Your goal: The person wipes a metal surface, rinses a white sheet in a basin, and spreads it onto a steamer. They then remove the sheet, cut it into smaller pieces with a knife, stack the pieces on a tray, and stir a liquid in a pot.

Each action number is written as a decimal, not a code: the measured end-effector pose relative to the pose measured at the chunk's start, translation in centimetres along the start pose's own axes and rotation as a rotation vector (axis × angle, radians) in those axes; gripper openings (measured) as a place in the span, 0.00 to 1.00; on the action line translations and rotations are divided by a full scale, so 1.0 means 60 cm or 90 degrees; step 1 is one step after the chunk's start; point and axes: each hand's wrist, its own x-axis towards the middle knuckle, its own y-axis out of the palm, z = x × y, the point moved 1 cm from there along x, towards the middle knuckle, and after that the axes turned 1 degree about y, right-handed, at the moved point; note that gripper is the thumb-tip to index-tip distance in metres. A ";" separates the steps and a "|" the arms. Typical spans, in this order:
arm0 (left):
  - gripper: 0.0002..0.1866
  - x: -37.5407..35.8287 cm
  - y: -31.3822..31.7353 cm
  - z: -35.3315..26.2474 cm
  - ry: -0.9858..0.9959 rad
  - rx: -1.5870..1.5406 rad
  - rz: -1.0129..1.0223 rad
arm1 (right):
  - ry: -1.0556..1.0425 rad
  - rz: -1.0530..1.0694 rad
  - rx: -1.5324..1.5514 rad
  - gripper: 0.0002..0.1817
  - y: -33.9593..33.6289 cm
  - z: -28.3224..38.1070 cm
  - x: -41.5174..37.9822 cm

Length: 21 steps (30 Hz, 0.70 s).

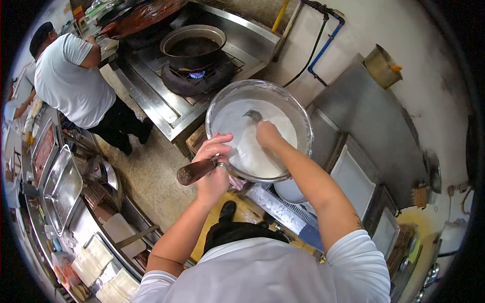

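Note:
A large metal pot (211,119) holds a smooth white liquid (237,129), with white smears along its rim. My left hand (214,161) is at the near left rim, around a tool's dark wooden handle (189,173); its fingers are partly stretched over the pot. Whatever lies beyond the handle is hidden by the hand. Over the liquid, my right hand (269,135) is closed, and a small grey metal piece (253,115) shows at its fingers. I cannot tell whether that metal belongs to the wooden-handled tool.
Behind, a wide pan (218,36) of dark liquid sits over a burner with a blue flame (197,74). A person (76,81) works at the far left by a large wok (146,21). Metal trays (63,189) line the left counter; lidded bins (353,171) stand at right.

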 end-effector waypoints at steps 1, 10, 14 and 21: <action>0.12 -0.001 0.002 0.002 0.004 -0.002 0.003 | 0.000 0.039 0.000 0.15 0.001 0.001 -0.001; 0.19 -0.030 0.016 0.031 -0.043 0.059 0.010 | 0.051 0.206 0.205 0.12 -0.080 -0.014 -0.074; 0.23 -0.067 0.019 0.037 -0.102 0.109 -0.062 | 0.110 0.186 0.458 0.09 -0.105 -0.063 -0.116; 0.19 -0.242 -0.001 0.075 -0.336 0.002 0.036 | 0.142 0.143 0.569 0.09 -0.237 -0.137 -0.261</action>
